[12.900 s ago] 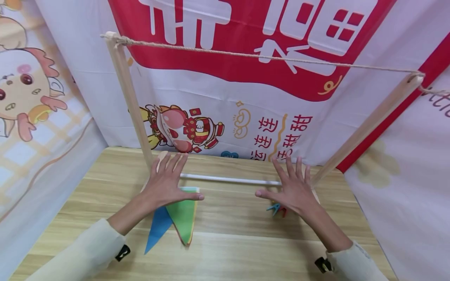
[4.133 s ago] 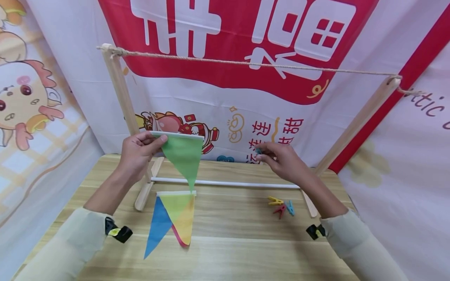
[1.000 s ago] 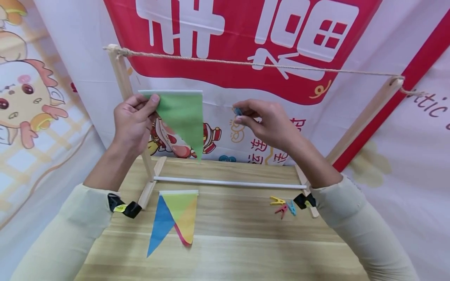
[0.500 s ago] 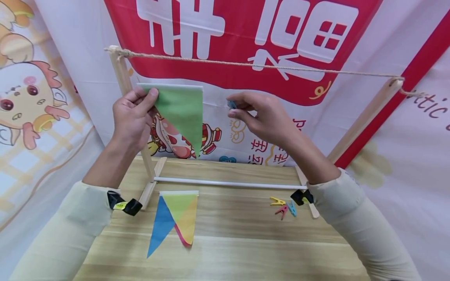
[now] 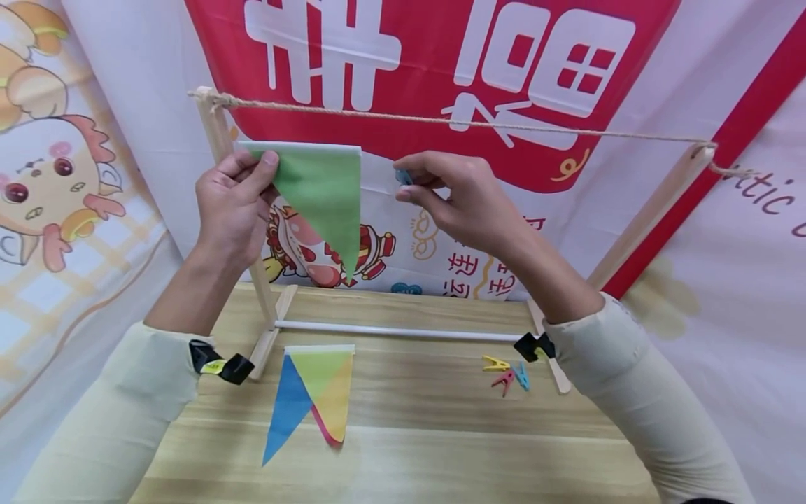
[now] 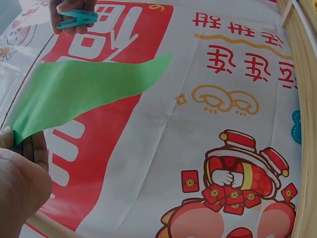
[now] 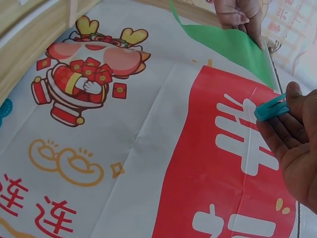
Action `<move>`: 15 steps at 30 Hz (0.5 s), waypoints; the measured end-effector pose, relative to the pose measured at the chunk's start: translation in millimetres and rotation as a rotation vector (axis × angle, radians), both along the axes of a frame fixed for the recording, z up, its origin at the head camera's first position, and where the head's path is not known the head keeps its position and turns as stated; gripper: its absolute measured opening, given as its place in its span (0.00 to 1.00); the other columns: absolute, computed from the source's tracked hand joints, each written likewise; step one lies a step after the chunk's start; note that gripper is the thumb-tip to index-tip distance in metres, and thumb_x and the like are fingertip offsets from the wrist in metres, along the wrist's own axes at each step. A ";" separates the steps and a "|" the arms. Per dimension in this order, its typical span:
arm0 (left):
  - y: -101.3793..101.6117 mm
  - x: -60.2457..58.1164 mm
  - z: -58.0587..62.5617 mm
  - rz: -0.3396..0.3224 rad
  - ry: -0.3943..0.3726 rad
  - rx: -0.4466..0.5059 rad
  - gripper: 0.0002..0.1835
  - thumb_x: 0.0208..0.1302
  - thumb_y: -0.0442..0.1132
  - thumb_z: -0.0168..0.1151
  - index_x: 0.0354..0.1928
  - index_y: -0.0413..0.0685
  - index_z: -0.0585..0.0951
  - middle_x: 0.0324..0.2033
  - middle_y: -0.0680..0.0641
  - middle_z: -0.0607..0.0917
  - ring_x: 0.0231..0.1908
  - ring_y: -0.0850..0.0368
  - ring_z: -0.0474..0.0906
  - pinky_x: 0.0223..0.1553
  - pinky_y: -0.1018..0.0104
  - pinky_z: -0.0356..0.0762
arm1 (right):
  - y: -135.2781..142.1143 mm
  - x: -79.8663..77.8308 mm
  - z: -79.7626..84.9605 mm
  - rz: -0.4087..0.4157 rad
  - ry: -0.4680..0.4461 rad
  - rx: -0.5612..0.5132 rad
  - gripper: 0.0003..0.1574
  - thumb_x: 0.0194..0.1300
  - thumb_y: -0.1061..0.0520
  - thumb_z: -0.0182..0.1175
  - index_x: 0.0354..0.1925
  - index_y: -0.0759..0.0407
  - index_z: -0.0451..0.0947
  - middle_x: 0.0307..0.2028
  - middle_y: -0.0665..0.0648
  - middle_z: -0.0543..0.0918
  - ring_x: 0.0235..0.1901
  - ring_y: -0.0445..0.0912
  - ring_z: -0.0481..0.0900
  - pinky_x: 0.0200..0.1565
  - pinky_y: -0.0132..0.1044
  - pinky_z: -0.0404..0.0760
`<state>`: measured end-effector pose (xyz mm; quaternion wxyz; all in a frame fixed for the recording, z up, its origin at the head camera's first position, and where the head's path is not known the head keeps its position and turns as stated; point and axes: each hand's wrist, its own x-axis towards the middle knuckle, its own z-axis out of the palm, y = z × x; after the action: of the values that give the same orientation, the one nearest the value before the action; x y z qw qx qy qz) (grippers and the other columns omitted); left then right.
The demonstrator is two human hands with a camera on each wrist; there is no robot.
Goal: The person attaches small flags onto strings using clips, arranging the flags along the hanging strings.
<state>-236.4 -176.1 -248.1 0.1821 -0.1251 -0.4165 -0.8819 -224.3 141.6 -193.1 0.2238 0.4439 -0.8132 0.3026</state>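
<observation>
My left hand (image 5: pixel 236 203) pinches the upper left corner of a green triangular pennant (image 5: pixel 324 189), whose white top edge runs just below the twine (image 5: pixel 403 117). The pennant's point hangs downward. To the right, my right hand (image 5: pixel 462 199) holds a small blue clothespin (image 5: pixel 403 177) between thumb and fingers, a short way from the pennant's free upper corner. The right wrist view shows the clothespin (image 7: pixel 271 108) near the twine, and the pennant (image 7: pixel 230 47) beyond it in the left hand (image 7: pixel 240 15).
Wooden posts (image 5: pixel 655 217) hold the twine at both ends, with a white rod (image 5: pixel 403 330) between their feet. On the table (image 5: pixel 441 462) lie overlapping pennants (image 5: pixel 321 378), yellow-green, blue and orange among them. Yellow, red (image 5: pixel 504 381) and blue clothespins lie at right. Printed cloth hangs behind.
Both hands, flat over the table at first, later picked up the green pennant and a blue clothespin and lifted them toward the twine. Lately the right hand moved left, closer to the pennant.
</observation>
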 end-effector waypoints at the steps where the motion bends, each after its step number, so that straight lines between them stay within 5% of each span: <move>1: -0.2 0.2 0.4 0.005 -0.004 -0.001 0.12 0.69 0.30 0.78 0.51 0.31 0.90 0.45 0.41 0.94 0.45 0.52 0.93 0.55 0.64 0.95 | -1.1 0.0 0.7 0.003 0.003 -0.003 0.25 0.75 0.59 0.75 0.67 0.62 0.86 0.56 0.59 0.94 0.55 0.48 0.93 0.62 0.47 0.94; 15: -1.1 -0.4 7.7 0.018 0.001 -0.007 0.15 0.71 0.30 0.77 0.56 0.31 0.89 0.52 0.40 0.92 0.49 0.51 0.93 0.59 0.62 0.94 | -15.3 1.1 15.1 0.025 0.019 -0.019 0.23 0.77 0.60 0.73 0.66 0.64 0.86 0.56 0.60 0.93 0.54 0.47 0.94 0.62 0.42 0.94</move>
<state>-236.8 -177.1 -240.4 0.1899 -0.1223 -0.4206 -0.8787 -223.2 126.3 -178.0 0.2317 0.4549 -0.8024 0.3090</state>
